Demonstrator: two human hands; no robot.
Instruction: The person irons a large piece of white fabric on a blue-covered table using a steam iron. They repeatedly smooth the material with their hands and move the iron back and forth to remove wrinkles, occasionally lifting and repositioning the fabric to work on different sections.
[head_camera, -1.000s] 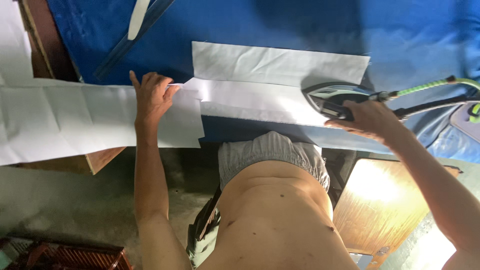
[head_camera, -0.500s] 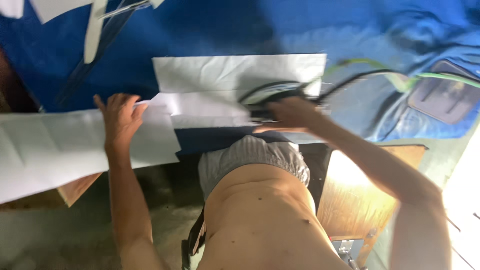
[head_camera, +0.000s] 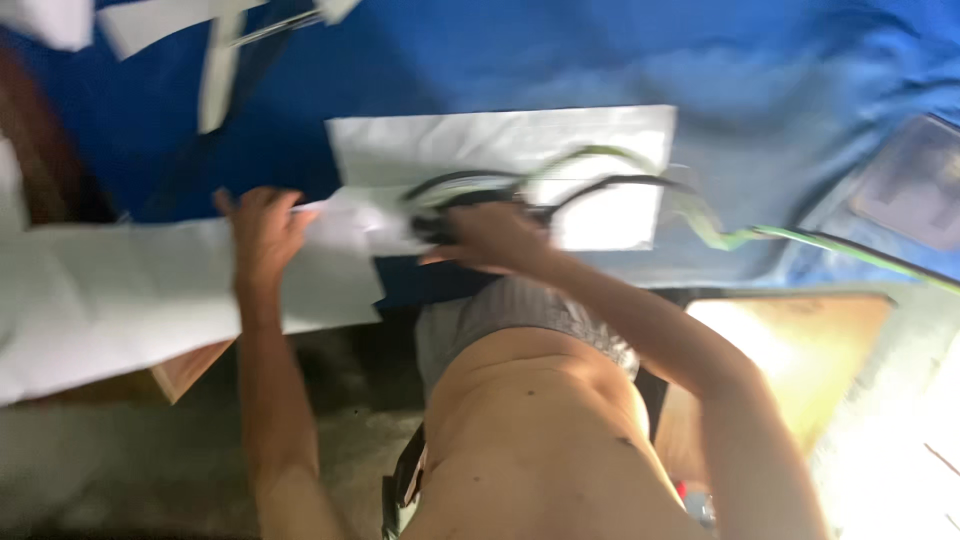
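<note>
My left hand (head_camera: 262, 232) lies flat, fingers spread, on a long white fabric piece (head_camera: 130, 300) that hangs over the near edge of a blue-covered table (head_camera: 480, 60). My right hand (head_camera: 492, 236) grips the handle of a dark clothes iron (head_camera: 455, 200), which rests on the overlap between that piece and a second white fabric rectangle (head_camera: 520, 150). A green and black cord (head_camera: 720, 235) trails from the iron to the right. The frame is motion-blurred.
White fabric scraps (head_camera: 215, 70) and a thin dark strip lie at the far left of the blue cover. A grey rectangular object (head_camera: 915, 180) sits at the right edge. A wooden board (head_camera: 800, 350) stands below right, and a concrete floor (head_camera: 100, 450) lies below.
My right hand has slid the iron leftward from the right side of the white rectangle onto the overlap near my left hand. The left hand stays pressed on the long piece.
</note>
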